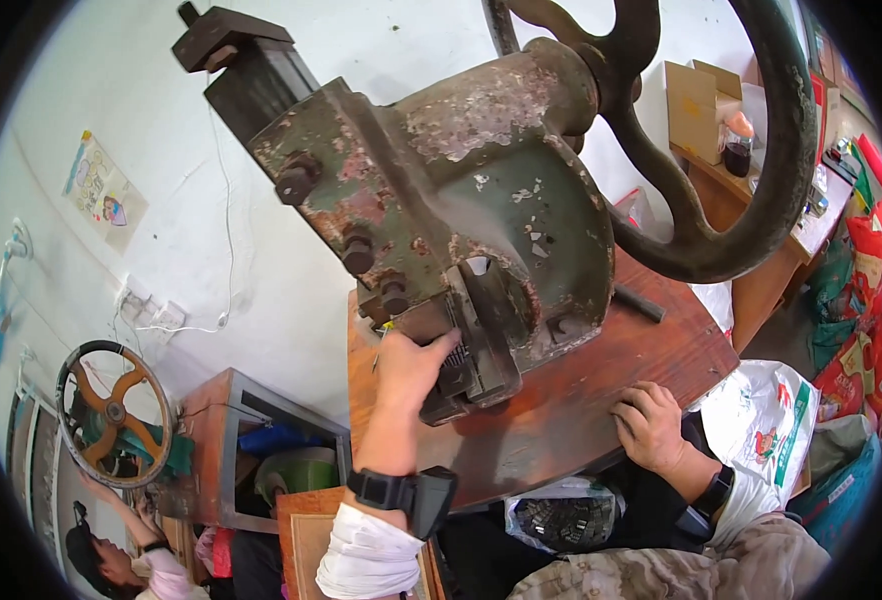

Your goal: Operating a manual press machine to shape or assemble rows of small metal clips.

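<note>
Head view: your left hand, 6 o'clock, seemingly loading press; fingers' hold unclear. Right hand, 4 o'clock, half-open on bench. Next: clear left fingers.

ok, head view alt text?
A person's left grip is at the lower tooling of a worn green press with a large handwheel, on a wooden table; the right grip rests on the table. Below lies a bag of dark parts.

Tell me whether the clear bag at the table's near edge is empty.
Not empty: the clear bag has many small dark pieces showing inside it.
</note>
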Motion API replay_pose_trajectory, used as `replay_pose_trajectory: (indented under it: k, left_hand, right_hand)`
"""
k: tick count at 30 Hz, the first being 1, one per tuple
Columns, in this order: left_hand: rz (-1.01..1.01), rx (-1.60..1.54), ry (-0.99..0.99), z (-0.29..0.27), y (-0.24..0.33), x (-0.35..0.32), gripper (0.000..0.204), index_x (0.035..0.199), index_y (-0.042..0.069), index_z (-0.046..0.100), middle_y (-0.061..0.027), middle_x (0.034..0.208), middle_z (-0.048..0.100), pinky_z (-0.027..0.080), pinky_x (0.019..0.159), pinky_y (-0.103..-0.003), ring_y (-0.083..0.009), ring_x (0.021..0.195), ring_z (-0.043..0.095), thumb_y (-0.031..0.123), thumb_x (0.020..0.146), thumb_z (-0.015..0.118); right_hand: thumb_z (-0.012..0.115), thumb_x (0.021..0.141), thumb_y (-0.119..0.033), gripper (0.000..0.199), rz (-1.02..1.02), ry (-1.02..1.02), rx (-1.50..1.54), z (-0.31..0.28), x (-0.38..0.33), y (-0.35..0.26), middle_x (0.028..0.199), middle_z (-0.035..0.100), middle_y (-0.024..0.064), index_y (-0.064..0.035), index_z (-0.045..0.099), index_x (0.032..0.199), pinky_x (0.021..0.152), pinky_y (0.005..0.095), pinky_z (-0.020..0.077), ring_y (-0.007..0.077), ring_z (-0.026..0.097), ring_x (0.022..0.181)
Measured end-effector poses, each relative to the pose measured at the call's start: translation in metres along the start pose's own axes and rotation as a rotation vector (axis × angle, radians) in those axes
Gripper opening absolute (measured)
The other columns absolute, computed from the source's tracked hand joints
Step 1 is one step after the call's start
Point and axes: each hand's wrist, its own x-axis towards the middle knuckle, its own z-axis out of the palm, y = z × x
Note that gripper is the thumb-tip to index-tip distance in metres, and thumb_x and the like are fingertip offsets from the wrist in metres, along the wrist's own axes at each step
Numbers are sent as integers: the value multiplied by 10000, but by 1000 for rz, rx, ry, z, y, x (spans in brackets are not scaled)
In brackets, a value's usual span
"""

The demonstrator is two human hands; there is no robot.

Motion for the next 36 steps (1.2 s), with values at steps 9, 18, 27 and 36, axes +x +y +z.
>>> replay_pose_trajectory:
  k: [9,18,27,36]
  left_hand:
    - [331,-273,127,21,-85,14,228,1012,6,583,-178,965,582,431,846,-370,-340,942,544,-10,794,515]
    - [165,-649,45,32,-88,12,342,1121,-19,572,-170,1149,566,383,971,-327,-272,1106,527,-55,787,508]
    - [272,-378,104,28,-94,11,305,1086,4,603,-168,1102,596,409,943,-355,-295,1080,531,-10,785,559]
    - [246,-292,95,25,-75,8,308,1105,43,585,-173,1172,544,378,972,-394,-348,1138,471,25,800,553]
  right_hand:
    - [684,704,-88,234,-156,-32,422,10,58,-31,928,575,120,-24,609,916,733,398,474,313,554,867]
    - [817,572,-365,679,27,23,344,78,173,-83,901,559,202,44,511,1018,743,437,469,402,556,863]
    - [824,535,-412,845,219,-185,406,74,183,-90,1108,537,227,37,488,1168,864,416,459,375,540,1032]
    - [803,582,-330,773,167,-95,431,90,178,-76,1186,510,200,28,497,1195,921,400,429,359,501,1092]
